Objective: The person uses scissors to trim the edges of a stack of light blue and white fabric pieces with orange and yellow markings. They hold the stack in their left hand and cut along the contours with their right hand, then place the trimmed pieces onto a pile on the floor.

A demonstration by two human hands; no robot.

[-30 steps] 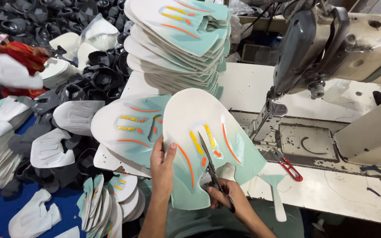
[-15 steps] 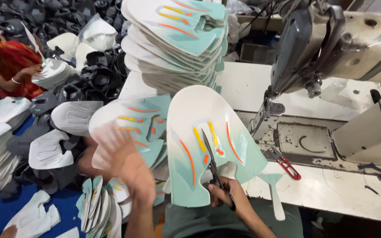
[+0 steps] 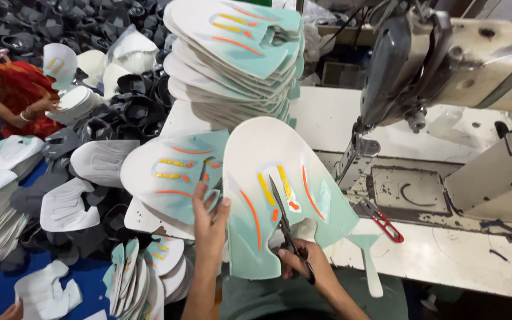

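Gripping black scissors (image 3: 288, 234), the right hand (image 3: 306, 269) lays the blades across a mint-and-white shoe upper (image 3: 280, 195), tilted up for trimming. The left hand (image 3: 210, 222), fingers loosely curled, pinches the upper's left edge, steadying it between both hands over the counter (image 3: 445, 255) beside the sewing machine (image 3: 434, 65).

R hand (image 3: 309, 269) — partly behind shoe upper (image 3: 280, 195)
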